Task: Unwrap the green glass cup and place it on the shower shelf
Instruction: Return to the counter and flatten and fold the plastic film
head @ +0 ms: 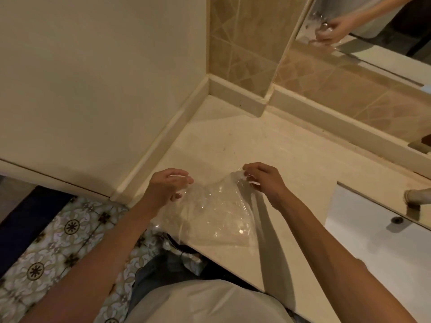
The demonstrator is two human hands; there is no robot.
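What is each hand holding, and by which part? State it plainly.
Both hands hold the clear plastic wrap: the left hand grips its upper left edge, and the right hand pinches its upper right corner. No green cup is visible.

There is one view only, from a camera worn on the person's head. It looks forward and steeply down, from close above, at the left end of the counter (233, 141) where it meets the wall corner. The wide lens bends the straight edges. Both forearms enter from the bottom edge. The sink (373, 241) is cut by the right edge, the patterned floor (58, 241) is at lower left, and a mirror (384, 31) fills the upper right corner.
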